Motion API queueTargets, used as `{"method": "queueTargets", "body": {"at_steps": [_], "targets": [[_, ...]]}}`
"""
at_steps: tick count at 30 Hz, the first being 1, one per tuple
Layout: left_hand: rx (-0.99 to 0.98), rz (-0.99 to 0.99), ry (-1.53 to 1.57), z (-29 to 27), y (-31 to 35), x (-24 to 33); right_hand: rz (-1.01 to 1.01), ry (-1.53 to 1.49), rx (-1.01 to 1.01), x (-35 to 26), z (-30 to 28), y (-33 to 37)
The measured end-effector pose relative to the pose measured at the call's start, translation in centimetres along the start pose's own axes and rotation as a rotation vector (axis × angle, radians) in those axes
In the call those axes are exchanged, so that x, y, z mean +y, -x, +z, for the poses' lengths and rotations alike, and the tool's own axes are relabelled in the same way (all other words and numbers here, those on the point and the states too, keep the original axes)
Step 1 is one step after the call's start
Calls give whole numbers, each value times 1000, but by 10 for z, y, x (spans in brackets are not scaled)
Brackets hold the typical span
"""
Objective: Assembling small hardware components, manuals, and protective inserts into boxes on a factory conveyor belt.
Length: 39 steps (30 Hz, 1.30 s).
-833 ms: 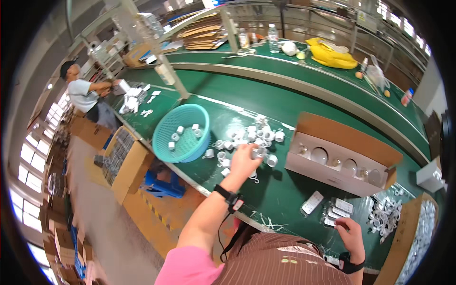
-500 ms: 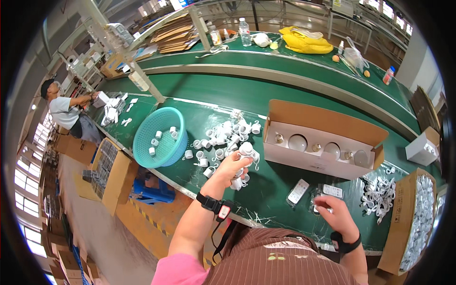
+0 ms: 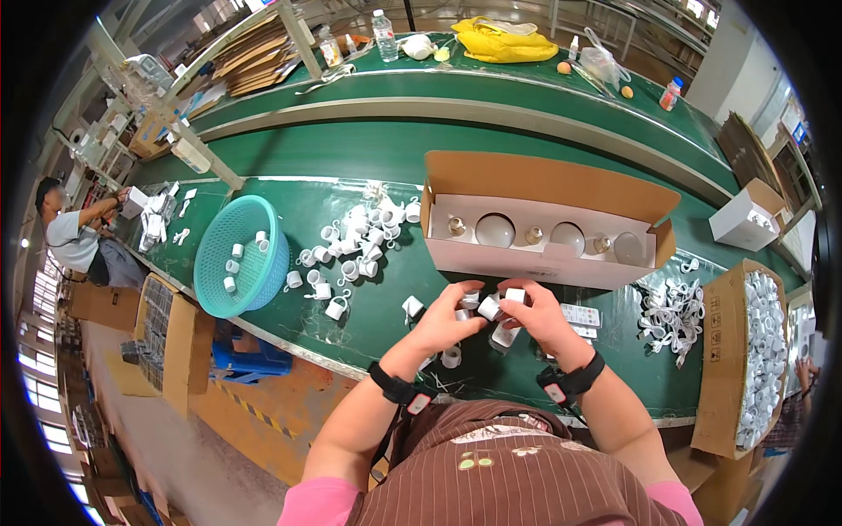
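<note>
Over the green bench my left hand [image 3: 443, 320] is closed around a few white cup-shaped lamp sockets [image 3: 488, 307], partly hidden by the fingers. Facing it, my right hand [image 3: 545, 326] pinches another white socket [image 3: 515, 296] against them. Just below the hands a white remote control [image 3: 505, 336] lies on the bench. Loose sockets lie near my left hand, one beside it [image 3: 412, 306] and one below [image 3: 451, 357]. Further left spreads a pile of white sockets [image 3: 355, 241] with hooks or loops. Beyond my hands stands an open long carton [image 3: 535, 266] holding light bulbs [image 3: 495, 231].
A turquoise basket [image 3: 209, 289] with several sockets stands at left. Remotes [image 3: 581, 314] and white cables [image 3: 671, 320] lie right, by a brown carton [image 3: 715, 386] of wrapped pieces. A white box [image 3: 741, 223] sits far right. A co-worker [image 3: 74, 232] stands far left.
My left hand has moved right from the pile with its sockets. My right hand has come up to meet it and now grips a socket. The view has turned rightward.
</note>
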<state>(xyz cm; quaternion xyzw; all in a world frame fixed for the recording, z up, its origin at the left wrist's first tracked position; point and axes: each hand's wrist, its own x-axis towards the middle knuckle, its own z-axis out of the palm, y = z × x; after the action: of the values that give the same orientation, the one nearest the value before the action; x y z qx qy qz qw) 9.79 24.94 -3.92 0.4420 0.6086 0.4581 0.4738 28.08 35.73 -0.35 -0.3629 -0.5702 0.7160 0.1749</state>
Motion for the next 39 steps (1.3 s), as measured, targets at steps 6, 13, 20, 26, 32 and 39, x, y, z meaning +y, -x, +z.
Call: {"method": "queueTargets", "body": {"at_steps": [6, 13, 20, 26, 32, 39], "targets": [[-115, -121, 683, -13, -4, -6, 107, -313, -42, -3, -16, 12], [-135, -203, 999, -22, -7, -7, 177, -584, -4, -1, -26, 19], [-98, -249, 979, -31, -1, -1, 205, -576, 96, -4, -26, 24], [-129, -278, 665, -37, 15, 28, 95, -441, 75, -12, -29, 37], [-88, -38, 403, -45, 31, 108, 14, -449, 15, -54, -26, 48], [113, 326, -82, -42, -33, 161, -324, -434, 83, -118, -16, 15]]}}
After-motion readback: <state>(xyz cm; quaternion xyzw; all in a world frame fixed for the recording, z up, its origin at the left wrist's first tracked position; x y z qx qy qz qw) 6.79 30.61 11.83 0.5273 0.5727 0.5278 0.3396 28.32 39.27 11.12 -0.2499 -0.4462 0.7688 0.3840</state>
